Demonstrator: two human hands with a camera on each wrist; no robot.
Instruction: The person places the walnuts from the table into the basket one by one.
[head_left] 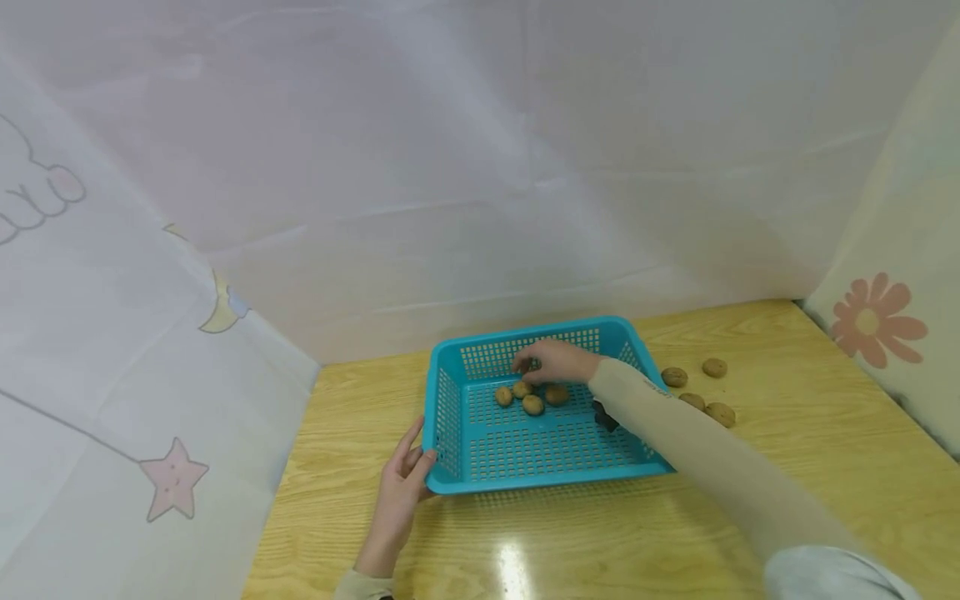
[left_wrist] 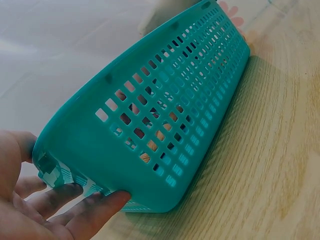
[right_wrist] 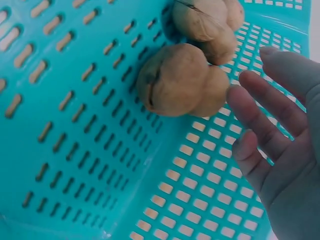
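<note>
Pale sheeting (head_left: 412, 167) closes off the far side and left of a light wood-grain surface (head_left: 352, 450), with a pink flower (head_left: 867, 321) printed on the right-hand cloth. Four brown walnuts (head_left: 533, 405) sit in a loose cluster inside a shallow blue basket (head_left: 555, 480), on its slotted floor toward the far side. They are nearly round, so no long axis stands out; the basket's own long side runs left to right. Nearest them is the right hand (head_left: 558, 361), reaching in from the right. Seen from the head, the cluster lies below its fingertips and on the near side of them. Its fingers (right_wrist: 262, 132) are bent and spread apart, with nothing between them; in the right wrist view they come so close to one walnut that contact cannot be told. At the basket's near left corner, the left hand (head_left: 401, 483) grips the rim, thumb on top and fingers outside. Four other walnuts (head_left: 715, 367) lie on the surface to the right, beyond the basket's right wall, which stands between them and the right hand; the right sleeve (head_left: 697, 429) crosses that wall and partly covers one of them.
</note>
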